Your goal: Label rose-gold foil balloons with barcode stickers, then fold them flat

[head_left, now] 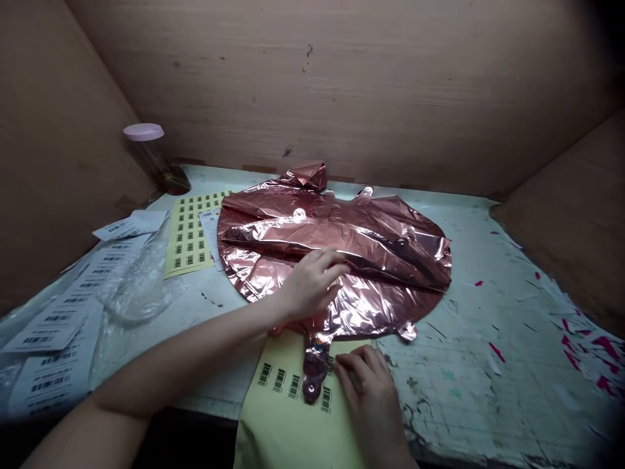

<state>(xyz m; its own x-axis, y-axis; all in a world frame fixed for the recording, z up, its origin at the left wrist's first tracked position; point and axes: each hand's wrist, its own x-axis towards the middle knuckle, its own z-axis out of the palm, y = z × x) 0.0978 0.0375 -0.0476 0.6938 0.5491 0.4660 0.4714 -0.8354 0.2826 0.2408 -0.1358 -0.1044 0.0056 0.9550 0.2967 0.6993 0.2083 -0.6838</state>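
Observation:
A flat, shiny rose-pink foil balloon (390, 306) lies creased across the table. My left hand (312, 283) rests over its near part, fingers loosely bent and slightly apart; some fingertips are hidden. The balloon's narrow tail (315, 368) points toward me over a yellow sheet of barcode labels (288, 417). That sheet hangs past the table's front edge. At its right side is my right hand (374, 384), thumb and forefinger close together on the sheet by the tail. Whether a loose label sits between those fingers cannot be made out.
Another yellow label sheet (188, 244) lies left of the balloon. Clear plastic wrap (141, 286) and white barcode papers (68, 312) cover the left side. A lidded bottle (156, 159) stands back left. Pink scraps (605, 345) lie at right. Cardboard walls (342, 85) enclose the table.

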